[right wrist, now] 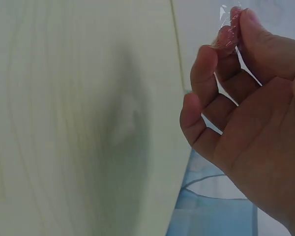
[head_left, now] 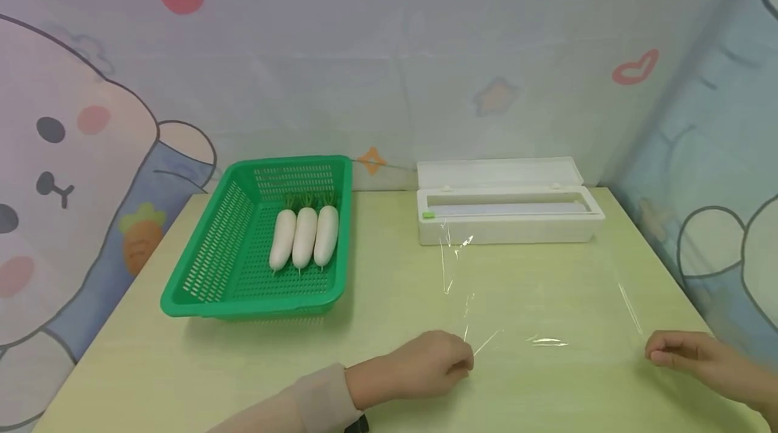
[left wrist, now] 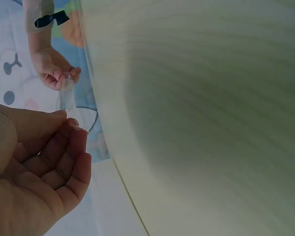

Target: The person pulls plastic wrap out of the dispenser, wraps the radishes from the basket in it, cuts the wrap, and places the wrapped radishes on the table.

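Observation:
A clear sheet of plastic wrap [head_left: 549, 342] stretches from the white dispenser box [head_left: 510, 230] toward the front of the table. My left hand [head_left: 428, 364] pinches its near left corner between thumb and forefinger. At the near right corner my right hand [head_left: 699, 355] pinches the film, which bunches over the fingertips [right wrist: 228, 37] in the right wrist view. Both hands are raised over the table, casting shadows on it. The dispenser's lid [head_left: 498, 173] stands up at the back, and a small green slider [head_left: 428, 215] sits at the left end of its front rail.
Left of the dispenser stands a green plastic basket [head_left: 255, 308]. Three white radishes [head_left: 304, 237] with short green tops lie side by side in it. A cartoon-printed cloth [head_left: 389, 48] hangs behind the pale wood-grain table [head_left: 389, 298].

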The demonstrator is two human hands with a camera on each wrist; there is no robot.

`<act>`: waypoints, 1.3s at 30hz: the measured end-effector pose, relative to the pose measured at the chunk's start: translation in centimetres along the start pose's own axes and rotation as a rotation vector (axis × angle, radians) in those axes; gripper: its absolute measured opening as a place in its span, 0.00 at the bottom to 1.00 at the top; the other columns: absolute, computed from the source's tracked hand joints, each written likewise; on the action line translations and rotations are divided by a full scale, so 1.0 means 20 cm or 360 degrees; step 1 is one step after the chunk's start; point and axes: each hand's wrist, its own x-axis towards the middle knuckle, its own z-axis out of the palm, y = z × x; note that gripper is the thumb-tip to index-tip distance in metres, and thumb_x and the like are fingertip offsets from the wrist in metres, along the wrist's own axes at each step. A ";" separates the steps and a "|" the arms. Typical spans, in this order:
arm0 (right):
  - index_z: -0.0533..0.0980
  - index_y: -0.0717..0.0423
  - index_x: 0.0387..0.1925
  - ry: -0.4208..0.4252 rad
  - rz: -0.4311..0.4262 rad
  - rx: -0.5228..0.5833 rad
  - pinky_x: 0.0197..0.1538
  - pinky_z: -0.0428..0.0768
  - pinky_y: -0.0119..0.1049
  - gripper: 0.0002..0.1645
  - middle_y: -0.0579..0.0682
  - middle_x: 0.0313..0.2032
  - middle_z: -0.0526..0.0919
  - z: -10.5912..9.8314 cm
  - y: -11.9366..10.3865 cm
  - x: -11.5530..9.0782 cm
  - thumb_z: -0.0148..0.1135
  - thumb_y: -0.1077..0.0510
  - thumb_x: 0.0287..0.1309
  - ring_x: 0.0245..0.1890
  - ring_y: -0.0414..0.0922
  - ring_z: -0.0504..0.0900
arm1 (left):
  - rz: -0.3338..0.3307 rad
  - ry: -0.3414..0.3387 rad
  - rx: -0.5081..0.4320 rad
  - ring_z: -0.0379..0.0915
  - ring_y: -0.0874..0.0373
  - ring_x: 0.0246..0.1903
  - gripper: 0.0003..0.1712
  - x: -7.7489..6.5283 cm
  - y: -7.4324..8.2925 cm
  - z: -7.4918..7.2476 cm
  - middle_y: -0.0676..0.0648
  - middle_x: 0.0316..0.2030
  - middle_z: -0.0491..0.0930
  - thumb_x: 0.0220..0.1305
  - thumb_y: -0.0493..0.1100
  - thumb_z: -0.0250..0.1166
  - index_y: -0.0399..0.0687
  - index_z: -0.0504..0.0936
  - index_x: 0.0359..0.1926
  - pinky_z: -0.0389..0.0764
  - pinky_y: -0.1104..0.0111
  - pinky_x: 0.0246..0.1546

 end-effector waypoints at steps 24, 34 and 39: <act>0.77 0.53 0.34 0.0075 0.0220 -0.0468 0.25 0.67 0.30 0.09 0.32 0.30 0.77 0.12 0.11 0.12 0.54 0.67 0.65 0.27 0.29 0.68 | 0.0000 -0.0052 0.0241 0.60 0.74 0.21 0.08 0.01 -0.07 0.14 0.61 0.22 0.77 0.57 0.36 0.66 0.52 0.83 0.24 0.65 0.85 0.28; 0.77 0.54 0.34 0.0084 0.0267 -0.0465 0.25 0.67 0.30 0.08 0.31 0.30 0.77 0.14 0.10 0.11 0.54 0.67 0.65 0.27 0.30 0.68 | -0.0073 -0.0196 0.0135 0.64 0.75 0.21 0.05 -0.06 -0.03 0.11 0.62 0.22 0.79 0.56 0.36 0.64 0.50 0.85 0.32 0.67 0.86 0.29; 0.77 0.54 0.35 0.0069 0.0252 -0.0452 0.24 0.67 0.30 0.09 0.31 0.29 0.76 0.15 0.10 0.12 0.53 0.67 0.66 0.26 0.30 0.68 | -0.0017 -0.0286 0.0017 0.58 0.76 0.18 0.03 -0.13 0.01 0.02 0.62 0.17 0.69 0.60 0.39 0.63 0.48 0.83 0.32 0.61 0.87 0.23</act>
